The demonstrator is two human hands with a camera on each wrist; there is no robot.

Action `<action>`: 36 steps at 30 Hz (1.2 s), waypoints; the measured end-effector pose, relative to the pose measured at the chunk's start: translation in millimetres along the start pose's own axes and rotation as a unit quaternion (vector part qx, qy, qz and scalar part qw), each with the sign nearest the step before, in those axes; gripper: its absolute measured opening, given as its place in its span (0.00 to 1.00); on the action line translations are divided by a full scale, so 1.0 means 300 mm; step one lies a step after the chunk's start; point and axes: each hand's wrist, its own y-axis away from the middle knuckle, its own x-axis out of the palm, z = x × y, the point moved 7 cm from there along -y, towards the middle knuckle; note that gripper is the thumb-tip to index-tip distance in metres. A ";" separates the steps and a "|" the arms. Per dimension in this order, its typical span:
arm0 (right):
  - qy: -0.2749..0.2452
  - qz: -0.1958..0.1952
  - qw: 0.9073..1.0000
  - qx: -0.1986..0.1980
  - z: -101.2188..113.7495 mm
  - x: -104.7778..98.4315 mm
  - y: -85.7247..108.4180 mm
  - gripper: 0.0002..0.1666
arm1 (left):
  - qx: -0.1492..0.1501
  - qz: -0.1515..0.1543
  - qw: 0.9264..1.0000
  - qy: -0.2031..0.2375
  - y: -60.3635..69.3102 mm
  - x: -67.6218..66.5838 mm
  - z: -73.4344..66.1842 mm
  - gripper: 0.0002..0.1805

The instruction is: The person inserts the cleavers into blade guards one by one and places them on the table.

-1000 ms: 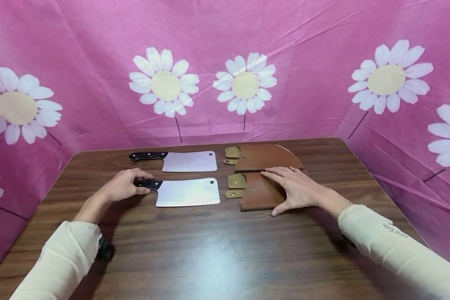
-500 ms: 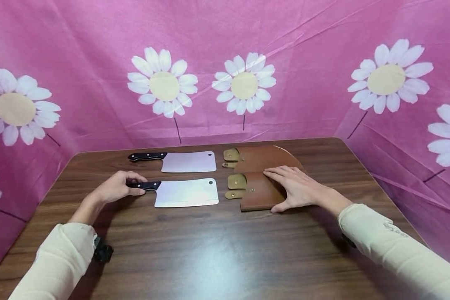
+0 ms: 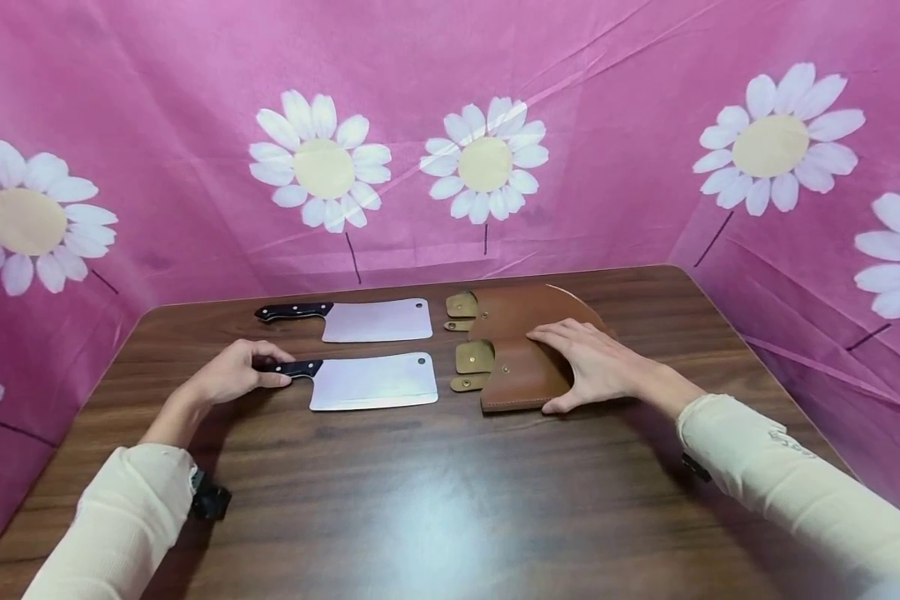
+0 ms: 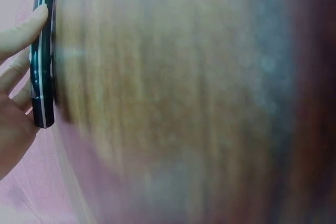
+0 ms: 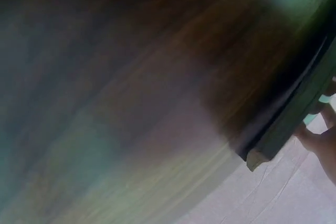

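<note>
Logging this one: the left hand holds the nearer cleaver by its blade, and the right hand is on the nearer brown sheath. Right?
Not quite: the head view shows the left hand holding the nearer cleaver by its black handle. The rest is right.

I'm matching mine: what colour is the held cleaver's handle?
Black handle, clearest in the left wrist view.
</note>
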 end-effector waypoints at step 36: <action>-0.004 -0.089 0.995 -0.036 0.001 -0.085 -0.028 0.66 | -0.022 -0.106 0.993 0.051 0.016 -0.058 -0.030 0.20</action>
